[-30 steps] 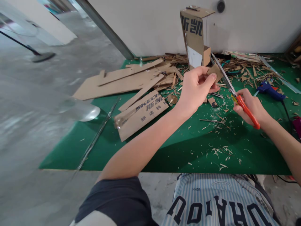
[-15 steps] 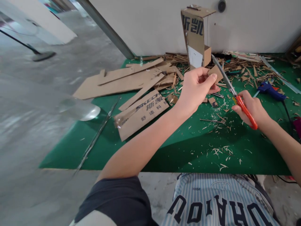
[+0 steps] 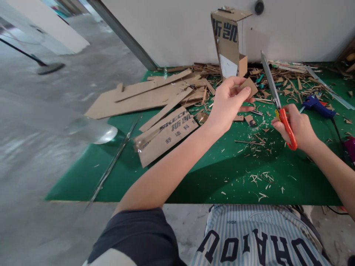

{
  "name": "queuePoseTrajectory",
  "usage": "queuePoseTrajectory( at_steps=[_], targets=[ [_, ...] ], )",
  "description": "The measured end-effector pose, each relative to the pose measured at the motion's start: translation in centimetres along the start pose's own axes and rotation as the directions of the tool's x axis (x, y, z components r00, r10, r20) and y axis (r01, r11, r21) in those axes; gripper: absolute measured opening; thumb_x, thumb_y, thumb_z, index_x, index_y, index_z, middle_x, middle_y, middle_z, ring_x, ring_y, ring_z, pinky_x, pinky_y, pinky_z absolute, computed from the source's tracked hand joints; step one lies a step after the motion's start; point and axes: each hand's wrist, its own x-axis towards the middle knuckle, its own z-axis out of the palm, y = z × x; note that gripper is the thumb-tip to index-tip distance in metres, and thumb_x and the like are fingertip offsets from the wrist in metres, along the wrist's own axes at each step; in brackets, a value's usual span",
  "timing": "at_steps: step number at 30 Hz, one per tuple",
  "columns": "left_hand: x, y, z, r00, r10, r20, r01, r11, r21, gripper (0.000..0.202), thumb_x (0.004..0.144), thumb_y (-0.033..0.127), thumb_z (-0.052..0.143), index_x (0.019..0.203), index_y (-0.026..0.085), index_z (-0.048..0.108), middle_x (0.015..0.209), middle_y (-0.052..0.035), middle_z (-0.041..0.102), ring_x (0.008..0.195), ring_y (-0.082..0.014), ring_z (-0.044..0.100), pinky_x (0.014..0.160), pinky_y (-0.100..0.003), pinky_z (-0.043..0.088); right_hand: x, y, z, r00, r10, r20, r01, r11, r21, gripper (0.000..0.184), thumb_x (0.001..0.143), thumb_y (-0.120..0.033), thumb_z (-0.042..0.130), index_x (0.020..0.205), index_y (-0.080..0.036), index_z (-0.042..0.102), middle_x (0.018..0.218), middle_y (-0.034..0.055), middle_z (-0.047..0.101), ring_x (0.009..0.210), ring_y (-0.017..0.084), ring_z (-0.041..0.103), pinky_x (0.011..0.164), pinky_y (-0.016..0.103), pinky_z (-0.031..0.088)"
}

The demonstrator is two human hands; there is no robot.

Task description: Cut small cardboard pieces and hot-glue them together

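Between the thumb and fingers of my left hand is a small square piece of cardboard, held above the table. My right hand is closed round the orange handles of a pair of scissors. Their long blades point up and away, apart from the cardboard piece and to its right. Behind my left hand stands an upright cardboard structure with dark printing and a small box-shaped part at its side. Small cardboard offcuts and a thin rod lie below my hands.
Long cardboard strips and sheets and a printed cardboard piece lie on the left of the green table. A blue glue gun lies at the right. Scraps pile along the white wall.
The scissors have moved away from the cardboard piece, their blades swinging more upright. My left hand still holds the piece, shifted slightly left in view.
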Motion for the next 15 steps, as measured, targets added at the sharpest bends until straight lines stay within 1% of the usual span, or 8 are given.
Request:
queuePoseTrajectory(
  at_steps=[3,6,8,10,12,15],
  targets=[
    [0.11,-0.13,-0.16,0.999,0.029,-0.020,-0.029,1.000,0.009,0.022,0.092,0.027,0.064,0.114,0.027,0.060,0.090,-0.0022,0.070,0.099,-0.0215,0.075,0.081,-0.036,0.064,0.01,-0.06,-0.11,1.000,-0.028,-0.001,0.028,0.998,0.060,0.062,0.083,-0.076,0.056,0.115,-0.024,0.045,0.088,0.0107,0.077,0.069,0.030,0.072,0.060,0.043,0.053],
    [0.18,-0.16,-0.21,0.998,0.039,-0.048,-0.038,0.999,0.024,0.016,0.091,0.027,0.066,0.105,0.026,0.060,0.087,-0.0019,0.070,0.096,-0.0201,0.075,0.079,-0.034,0.065,0.11,0.06,-0.20,0.999,-0.051,0.019,0.049,0.996,0.078,0.069,0.081,-0.078,0.056,0.119,-0.023,0.040,0.092,0.0114,0.076,0.062,0.027,0.068,0.056,0.042,0.051],
    [0.26,-0.20,-0.19,0.995,0.046,-0.085,-0.043,0.999,0.031,0.012,0.090,0.025,0.066,0.100,0.025,0.059,0.087,-0.0013,0.069,0.092,-0.0184,0.074,0.079,-0.034,0.065,0.15,0.20,-0.24,0.998,-0.051,0.030,0.048,0.996,0.076,0.069,0.081,-0.078,0.055,0.120,-0.023,0.038,0.098,0.0130,0.076,0.059,0.026,0.067,0.056,0.042,0.050],
    [0.34,-0.24,-0.18,0.993,0.052,-0.109,-0.049,0.998,0.029,0.011,0.090,0.022,0.065,0.099,0.024,0.058,0.088,-0.0006,0.069,0.090,-0.0174,0.074,0.079,-0.035,0.066,0.16,0.34,-0.29,0.998,-0.048,0.036,0.046,0.997,0.070,0.068,0.083,-0.078,0.054,0.120,-0.024,0.038,0.104,0.0144,0.075,0.059,0.025,0.066,0.057,0.042,0.050],
    [0.39,-0.21,-0.20,0.994,0.048,-0.096,-0.046,0.999,0.015,0.013,0.090,0.019,0.063,0.101,0.024,0.058,0.089,-0.0002,0.068,0.091,-0.0171,0.074,0.080,-0.036,0.066,0.12,0.48,-0.39,0.998,-0.045,0.052,0.042,0.998,0.048,0.067,0.083,-0.079,0.053,0.118,-0.023,0.038,0.103,0.0147,0.075,0.063,0.026,0.067,0.057,0.042,0.050],
    [0.41,-0.02,-0.26,0.997,0.042,-0.067,-0.042,0.999,0.009,0.019,0.089,0.016,0.062,0.105,0.025,0.059,0.091,-0.0006,0.067,0.093,-0.0177,0.074,0.080,-0.036,0.065,0.06,0.66,-0.61,0.994,-0.052,0.094,0.050,0.998,0.024,0.067,0.083,-0.080,0.053,0.117,-0.023,0.041,0.101,0.0156,0.074,0.076,0.031,0.070,0.060,0.041,0.050]
  ],
)
